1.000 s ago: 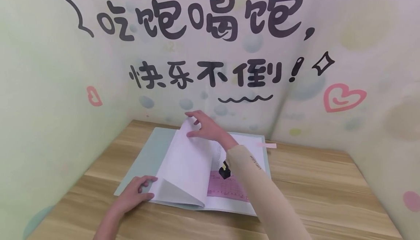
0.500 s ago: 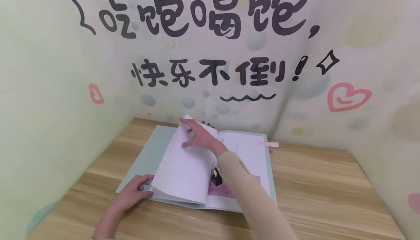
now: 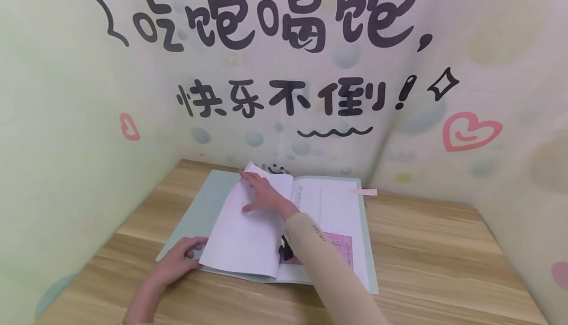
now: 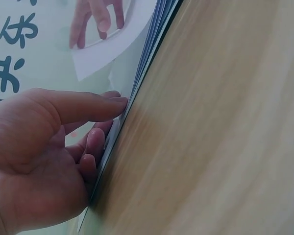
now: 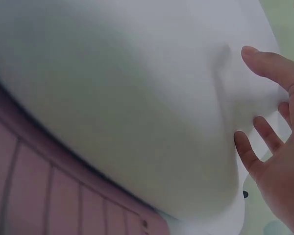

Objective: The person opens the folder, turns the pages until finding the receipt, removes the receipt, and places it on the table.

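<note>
A book (image 3: 343, 206) with a pale blue cover (image 3: 208, 201) lies spread on the wooden table. Over its left side a white page (image 3: 248, 236) slants, its upper left corner lifted. My right hand (image 3: 264, 197) touches this page near the top, fingers spread and thumb apart; the right wrist view shows the fingertips (image 5: 245, 147) against the bowed paper. At the book's lower left my left hand (image 3: 177, 261) rests on the cover, fingers loosely bent. In the left wrist view, its thumb (image 4: 93, 106) reaches the book's edge beside the stacked pages.
A pink ruler sheet with printed lines (image 3: 341, 248) lies on the right page, partly behind the right sleeve (image 3: 326, 266). A pink tab (image 3: 364, 192) sticks out at the upper right. Behind the wooden table (image 3: 435, 246) stands a wall (image 3: 275, 68) with black lettering.
My right hand has moved down and slightly left, and the page under it has flattened over the left side. Its folded lower corner has come down. My left hand has stayed nearly in place.
</note>
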